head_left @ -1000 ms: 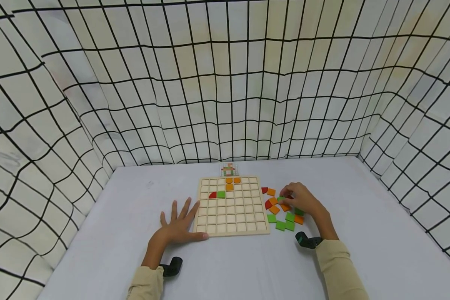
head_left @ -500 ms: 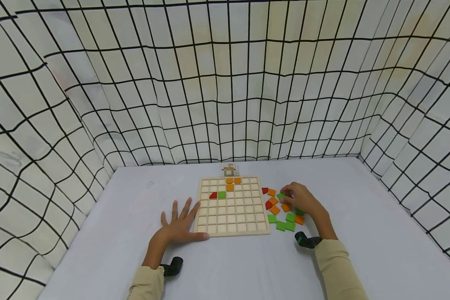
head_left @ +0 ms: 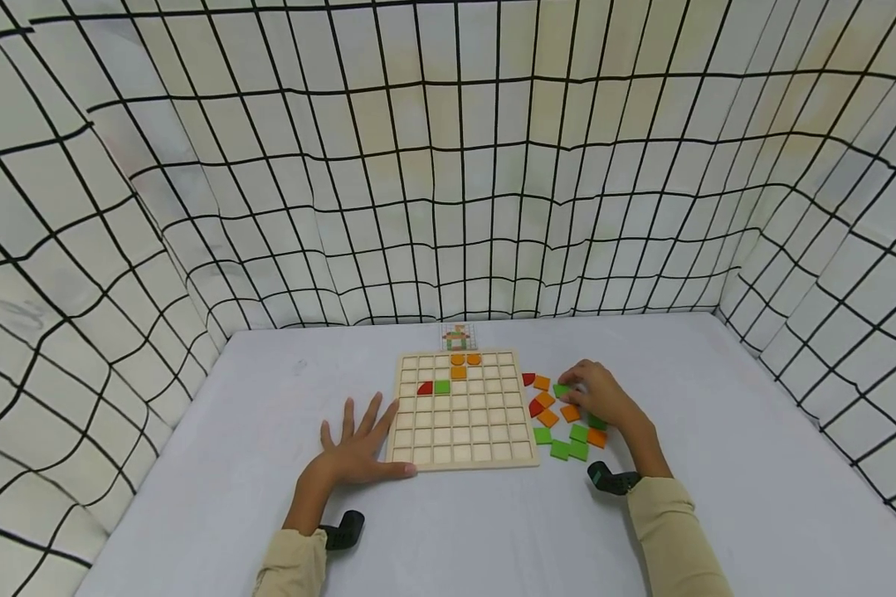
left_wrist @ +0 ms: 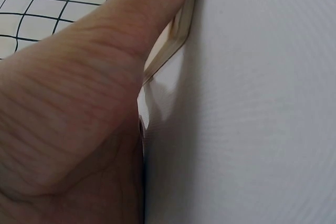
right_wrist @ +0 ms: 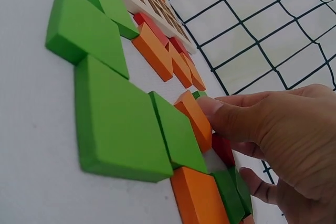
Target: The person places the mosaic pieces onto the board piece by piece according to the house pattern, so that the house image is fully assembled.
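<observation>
My left hand [head_left: 354, 456] lies spread at the left side of a wooden grid board [head_left: 463, 466], with its thumb along the near left corner and fingertips at the left edge. In the left wrist view, the thumb side covers part of the board [left_wrist: 167, 51]. My right hand [head_left: 601, 394] is over loose tiles right of the board. Its thumb and forefinger pinch a green tile [head_left: 561, 390], mostly hidden behind the thumb in the right wrist view. Just beside the thumb lies an orange tile [right_wrist: 194, 119], and a red piece [right_wrist: 223, 149] is under the hand.
On the board sit orange round pieces [head_left: 474, 360], an orange square [head_left: 459, 373], a red quarter-round [head_left: 425, 388] and a green square [head_left: 442, 386]. Several green tiles [head_left: 560, 449] and orange tiles [head_left: 548, 419] lie nearby. A pattern card [head_left: 459, 337] is behind the board.
The right hand's fingertips have lifted slightly away from the pile, and the green tile between them has shifted a little farther back. The left hand and board stay put.
</observation>
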`<state>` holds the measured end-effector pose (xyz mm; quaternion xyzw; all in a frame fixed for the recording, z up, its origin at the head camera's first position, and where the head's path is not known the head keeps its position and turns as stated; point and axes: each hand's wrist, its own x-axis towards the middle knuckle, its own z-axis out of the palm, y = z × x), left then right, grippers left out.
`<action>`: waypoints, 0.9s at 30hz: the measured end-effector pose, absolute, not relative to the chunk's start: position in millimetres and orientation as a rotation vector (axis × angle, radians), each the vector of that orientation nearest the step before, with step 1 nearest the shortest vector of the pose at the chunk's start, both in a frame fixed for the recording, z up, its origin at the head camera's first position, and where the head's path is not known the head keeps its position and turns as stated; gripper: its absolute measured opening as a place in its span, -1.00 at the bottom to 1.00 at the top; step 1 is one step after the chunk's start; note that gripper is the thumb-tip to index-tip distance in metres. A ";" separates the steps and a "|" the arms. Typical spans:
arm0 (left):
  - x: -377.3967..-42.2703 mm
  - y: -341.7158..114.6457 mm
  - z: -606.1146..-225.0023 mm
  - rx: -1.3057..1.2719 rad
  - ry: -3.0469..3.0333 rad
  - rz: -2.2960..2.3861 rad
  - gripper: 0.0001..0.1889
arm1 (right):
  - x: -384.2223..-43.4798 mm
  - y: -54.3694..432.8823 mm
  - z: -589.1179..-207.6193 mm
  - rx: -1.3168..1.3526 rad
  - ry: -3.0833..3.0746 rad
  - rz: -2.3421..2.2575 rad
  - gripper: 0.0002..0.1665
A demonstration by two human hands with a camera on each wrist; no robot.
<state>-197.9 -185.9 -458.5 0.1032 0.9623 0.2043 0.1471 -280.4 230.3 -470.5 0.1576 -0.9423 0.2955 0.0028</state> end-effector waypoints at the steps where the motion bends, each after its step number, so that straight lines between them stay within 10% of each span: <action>1: -198.6 -185.9 -459.1 0.297 2.771 0.586 0.21 | -281.0 229.9 -470.8 0.492 -2.956 0.917 -0.77; 27: -197.4 -184.9 -459.1 0.299 2.792 0.582 0.20 | -283.6 204.3 -461.8 0.574 -2.872 0.911 -0.66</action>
